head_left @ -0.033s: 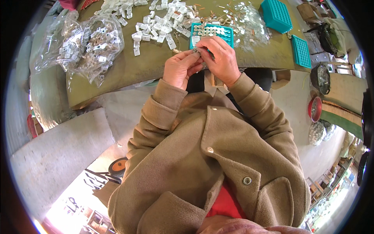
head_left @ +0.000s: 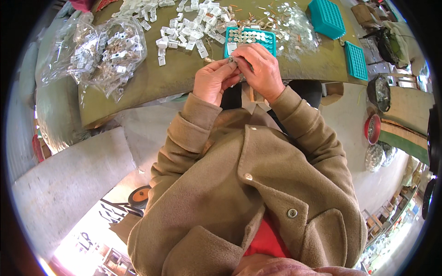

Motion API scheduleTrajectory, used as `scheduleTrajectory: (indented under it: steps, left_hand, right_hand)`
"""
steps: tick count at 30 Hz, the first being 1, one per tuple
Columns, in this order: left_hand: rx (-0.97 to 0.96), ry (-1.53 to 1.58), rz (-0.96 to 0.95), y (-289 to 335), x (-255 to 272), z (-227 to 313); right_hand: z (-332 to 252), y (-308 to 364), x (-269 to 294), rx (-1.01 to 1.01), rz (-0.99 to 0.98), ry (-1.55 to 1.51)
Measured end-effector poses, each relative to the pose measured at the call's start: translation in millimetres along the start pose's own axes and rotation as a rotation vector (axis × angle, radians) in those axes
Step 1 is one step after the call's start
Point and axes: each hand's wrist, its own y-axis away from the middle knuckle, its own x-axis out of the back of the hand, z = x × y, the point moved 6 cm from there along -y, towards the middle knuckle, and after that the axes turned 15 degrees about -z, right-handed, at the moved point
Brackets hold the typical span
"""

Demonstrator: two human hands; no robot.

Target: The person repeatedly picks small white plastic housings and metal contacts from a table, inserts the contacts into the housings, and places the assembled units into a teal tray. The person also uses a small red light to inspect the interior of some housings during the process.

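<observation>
Both hands meet at the table's near edge, in front of a teal tray (head_left: pixel 272 41) with rows of small round whitish pieces. My left hand (head_left: pixel 212 80) is closed, thumb and forefinger pinching a tiny dark, metallic-looking part (head_left: pixel 231 59). On the same part the fingertips of my right hand (head_left: pixel 262 68) are closed from the other side. Fingers cover most of it, so its kind is unclear. A small white square piece (head_left: pixel 231 47) shows just beyond the fingertips, over the tray. Left of the tray spreads a heap of white plastic housings (head_left: pixel 186 34).
A clear plastic bag (head_left: pixel 122 43) of white and metal parts lies on the table's left. Small shiny discs (head_left: pixel 294 30) are scattered right of the tray. Further right are a stack of teal trays (head_left: pixel 328 19) and a single teal tray (head_left: pixel 356 61) at the table's edge.
</observation>
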Motion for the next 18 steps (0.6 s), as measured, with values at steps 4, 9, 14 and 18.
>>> scheduleTrajectory:
  steps: [4, 9, 14, 18]
  left_hand:
    - [-0.059, -0.014, 0.022, 1.1, -6.3, -1.9]
    - [-0.168, -0.107, 0.043, 2.6, -14.8, -7.5]
    - [-0.206, -0.219, 0.005, 2.6, -19.1, -7.8]
    - [-0.171, -0.214, -0.046, 2.8, -22.2, -7.3]
  right_hand:
    - [-2.8, 5.6, 3.8, 0.044, -0.046, 0.066]
    - [-2.5, 9.9, 11.4, 0.053, -0.111, -0.004]
    - [33.3, 21.1, 6.5, -0.369, -0.198, -0.588]
    - [42.1, 22.9, 0.3, -0.475, -0.155, -0.892]
